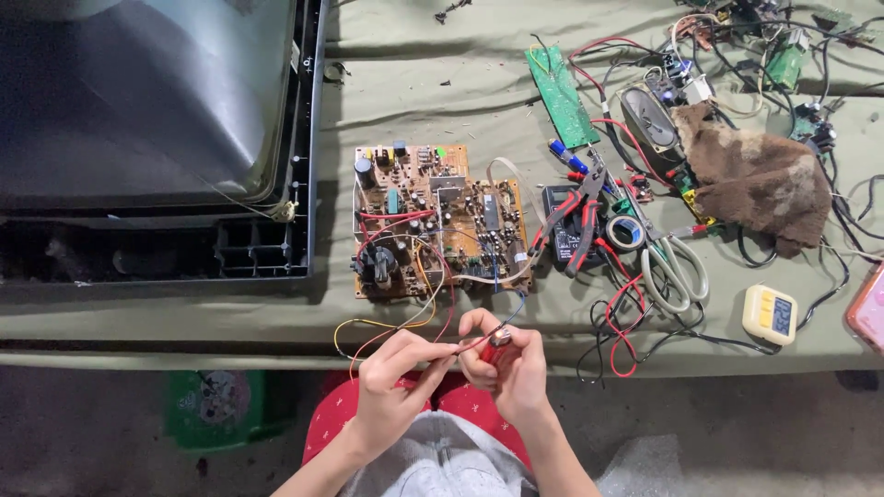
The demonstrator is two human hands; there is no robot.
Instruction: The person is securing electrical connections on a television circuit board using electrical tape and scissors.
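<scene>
I pinch a thin red wire (442, 348) between thumb and fingers of my left hand (391, 391), just off the table's (138, 327) near edge, while my right hand (506, 364) is closed around a small red lighter (498, 345) at the wire's end. The wire runs up to the brown circuit board (440, 221) on the table. Pliers (573, 221), scissors (672, 262) and a roll of tape (625, 233) lie to its right.

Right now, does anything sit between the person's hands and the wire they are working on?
Nothing visible does. The left hand pinches the red wire directly, and the right hand holds a small red lighter at the wire's end. The wire runs up to the brown circuit board unobstructed.
</scene>
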